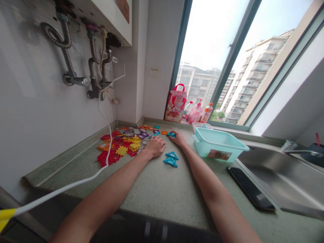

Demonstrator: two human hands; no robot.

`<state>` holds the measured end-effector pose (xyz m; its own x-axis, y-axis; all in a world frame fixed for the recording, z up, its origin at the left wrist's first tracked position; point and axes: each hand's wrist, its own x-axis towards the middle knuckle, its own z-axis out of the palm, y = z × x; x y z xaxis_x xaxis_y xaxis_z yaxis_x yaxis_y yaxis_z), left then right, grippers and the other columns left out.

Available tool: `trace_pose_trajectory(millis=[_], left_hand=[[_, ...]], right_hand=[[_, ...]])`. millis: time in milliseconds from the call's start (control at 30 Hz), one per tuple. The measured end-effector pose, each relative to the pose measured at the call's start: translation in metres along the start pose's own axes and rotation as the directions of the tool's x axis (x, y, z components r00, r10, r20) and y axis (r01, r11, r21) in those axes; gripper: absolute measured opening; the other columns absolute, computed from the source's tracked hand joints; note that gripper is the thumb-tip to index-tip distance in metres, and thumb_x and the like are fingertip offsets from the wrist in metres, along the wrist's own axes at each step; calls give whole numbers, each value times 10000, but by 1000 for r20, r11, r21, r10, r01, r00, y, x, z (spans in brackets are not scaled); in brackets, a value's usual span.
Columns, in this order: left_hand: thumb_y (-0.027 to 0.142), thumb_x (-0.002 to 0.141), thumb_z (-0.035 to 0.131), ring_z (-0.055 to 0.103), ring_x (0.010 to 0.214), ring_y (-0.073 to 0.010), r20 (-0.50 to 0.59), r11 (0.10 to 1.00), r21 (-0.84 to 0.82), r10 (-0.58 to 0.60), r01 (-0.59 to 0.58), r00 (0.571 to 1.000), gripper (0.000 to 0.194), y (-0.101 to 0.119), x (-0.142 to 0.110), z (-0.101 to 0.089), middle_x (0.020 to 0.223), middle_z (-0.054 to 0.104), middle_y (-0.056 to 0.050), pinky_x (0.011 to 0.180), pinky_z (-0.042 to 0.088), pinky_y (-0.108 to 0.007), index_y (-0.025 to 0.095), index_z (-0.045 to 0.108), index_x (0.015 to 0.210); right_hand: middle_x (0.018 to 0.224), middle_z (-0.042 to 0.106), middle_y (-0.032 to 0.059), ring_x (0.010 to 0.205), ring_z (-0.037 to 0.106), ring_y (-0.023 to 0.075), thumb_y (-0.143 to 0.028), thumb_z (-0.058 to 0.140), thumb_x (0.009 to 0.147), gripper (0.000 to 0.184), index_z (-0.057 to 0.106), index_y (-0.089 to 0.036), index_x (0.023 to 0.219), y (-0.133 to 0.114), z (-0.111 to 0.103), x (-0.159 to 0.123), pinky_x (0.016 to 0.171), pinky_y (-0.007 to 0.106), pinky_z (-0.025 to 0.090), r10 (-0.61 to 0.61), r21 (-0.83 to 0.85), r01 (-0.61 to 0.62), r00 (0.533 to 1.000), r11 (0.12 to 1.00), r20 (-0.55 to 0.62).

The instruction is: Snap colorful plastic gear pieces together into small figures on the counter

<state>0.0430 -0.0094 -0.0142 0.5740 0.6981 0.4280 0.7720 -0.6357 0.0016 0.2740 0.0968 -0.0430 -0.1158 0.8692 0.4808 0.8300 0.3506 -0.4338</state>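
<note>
The mint tub (pixel 215 143) stands on my worktop (pixel 154 192), its bottom hidden from me. My left hand (pixel 155 147) curls palm-down at a blue piece (pixel 153 135), my right hand (pixel 178 138) at another blue piece (pixel 170 134); whether either pinches, I can't tell. Joined blue pieces (pixel 171 159) lie between the forearms (pixel 121 179).

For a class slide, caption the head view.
Left hand and right hand at blue interlocking toy pieces on a countertop, beside a multicoloured pile.

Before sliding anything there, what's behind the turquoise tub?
Part of a clear plastic item shows behind the turquoise tub, with an orange-capped bottle farther back; the tub covers the item's remainder and some counter.
</note>
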Motion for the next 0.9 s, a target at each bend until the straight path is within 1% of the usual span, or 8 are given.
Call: trace_pose_trajectory(millis=[233,367,433,500,600,700,800,900], left_hand=[[381,1017,537,594,1245,-299,-95,986,-142,-97,83,991,351,-2,-1,-11,1304,730,-96,1086,409,-448,214,732,1256],[404,1023,503,651,1161,-270,-168,926,-366,-162,91,972,390,2,1,-15,1219,761,-91,1043,463,-387,196,729,1263],[479,1024,480,696,1028,-254,-107,846,-516,-223,138,969,422,5,3,-14,1092,791,-80,943,508,-363,200,766,1163],[589,1009,462,712,886,-233,21,736,-648,-242,198,970,511,9,6,-11,979,802,-72,814,527,-335,199,788,1054],[721,925,535,686,714,-188,189,534,-802,-201,269,961,617,12,10,-3,895,786,-81,599,475,-269,164,779,1025],[705,813,707,665,656,-147,241,354,-886,-202,300,949,617,11,13,5,936,759,-95,472,386,-209,131,746,1035],[633,783,790,690,704,-154,239,294,-906,-242,305,941,556,8,15,10,977,748,-99,462,429,-191,128,731,1010],[579,804,808,716,749,-178,238,287,-898,-321,334,917,502,6,18,15,984,754,-107,489,502,-205,126,722,1002]], right_hand=[[998,795,10,956,730,221,-382,802,834,279,769,-298,1098,-23,-29,-52,936,331,551,-14,3,14,1000,1000,16],[1118,782,30,994,730,220,-379,777,861,284,760,-289,1131,-28,-56,-94,962,347,563,-57,80,61,997,995,-54],[1188,763,59,1031,730,229,-380,757,877,305,752,-270,1161,-31,-65,-109,989,365,566,-105,147,127,984,981,-146],[1257,736,87,1103,718,247,-382,745,886,319,752,-260,1181,-35,-69,-115,1037,389,556,-166,170,200,966,965,-198],[1331,701,97,1206,686,259,-342,751,878,320,759,-267,1189,-44,-65,-113,1092,403,534,-272,159,294,951,943,-146],[1395,676,75,1266,659,252,-320,734,900,323,749,-290,1222,-50,-58,-106,1142,409,503,-341,162,351,936,922,-85],[1479,630,63,1352,607,259,-315,728,909,420,696,-303,1328,-48,-55,-102,1184,427,472,-341,185,350,937,918,-78],[1503,612,80,1352,614,270,-238,726,876,634,565,-305,1486,-40,-51,-98,1095,434,550,-201,260,220,975,940,-95]])
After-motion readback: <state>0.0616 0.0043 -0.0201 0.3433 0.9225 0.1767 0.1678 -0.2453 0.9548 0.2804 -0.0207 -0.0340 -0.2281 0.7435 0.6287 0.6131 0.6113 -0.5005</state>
